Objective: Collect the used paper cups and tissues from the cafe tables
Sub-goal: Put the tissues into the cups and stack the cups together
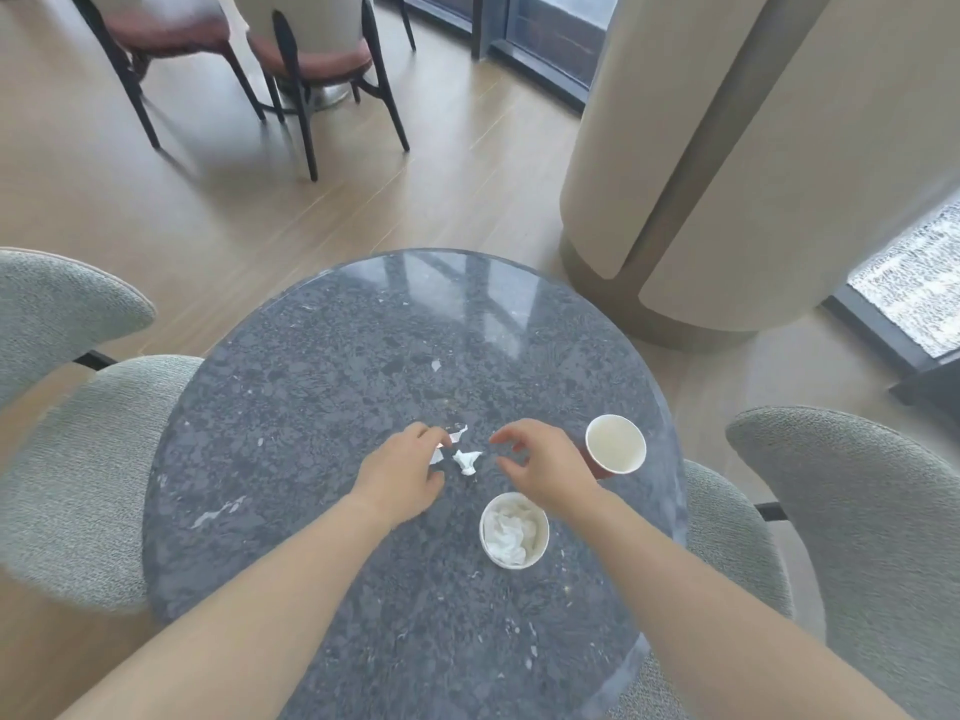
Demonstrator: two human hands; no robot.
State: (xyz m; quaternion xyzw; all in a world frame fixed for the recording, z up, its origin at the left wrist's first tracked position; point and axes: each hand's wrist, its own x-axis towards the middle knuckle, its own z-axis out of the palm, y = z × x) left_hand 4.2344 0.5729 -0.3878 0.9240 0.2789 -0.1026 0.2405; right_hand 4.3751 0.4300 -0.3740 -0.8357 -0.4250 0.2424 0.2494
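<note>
On table (322,356): collection partly done, by my reading. Left hand (402,472) curls over a white scrap (436,454); pinch or mere touch, cannot tell. Right hand (540,465) hovers, fingers half-curled, holding nothing. Near cup (514,530) is stuffed with tissue. Far cup (615,443), just right of the right hand, looks empty. Wad (467,461) lies loose between the hands. Neither cup lifted yet. Other tables out of view.

We've got fuzzy grey-green chairs (78,475) on both sides. Further back, two dark-legged chairs (311,65) with reddish seats stand on the wood floor (441,163), plus a big cream pillar (727,148).
</note>
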